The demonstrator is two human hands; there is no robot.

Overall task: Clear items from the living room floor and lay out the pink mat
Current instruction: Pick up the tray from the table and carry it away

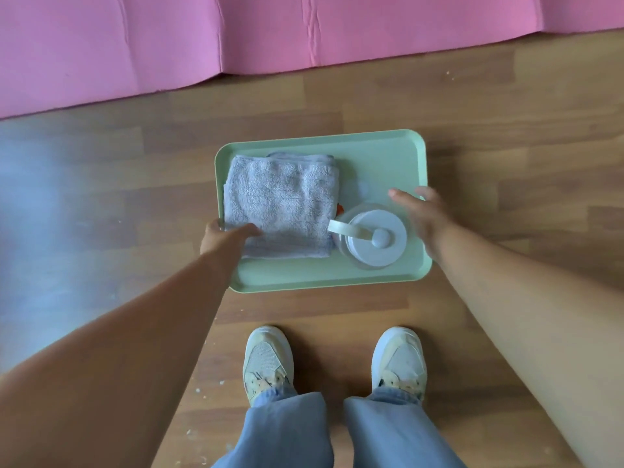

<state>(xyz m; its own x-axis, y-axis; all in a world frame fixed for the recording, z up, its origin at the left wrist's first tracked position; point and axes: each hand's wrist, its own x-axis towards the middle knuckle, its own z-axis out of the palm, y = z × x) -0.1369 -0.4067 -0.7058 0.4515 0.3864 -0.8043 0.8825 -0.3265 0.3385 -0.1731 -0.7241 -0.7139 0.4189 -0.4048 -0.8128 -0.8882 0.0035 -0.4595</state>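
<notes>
Pink mat [169, 38] lies beyond; we grip the tray [381, 157] with left hand [219, 236], right hand [422, 214] spread wide, blurred.

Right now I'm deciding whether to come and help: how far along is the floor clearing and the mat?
Done: the pink mat lies unfolded on the floor, creases showing. In hand: the left hand grips the green tray at its edge, thumb on the folded towel; the right hand is open at the other edge, beside the lidded glass jar. Left: carrying the tray away.
</notes>
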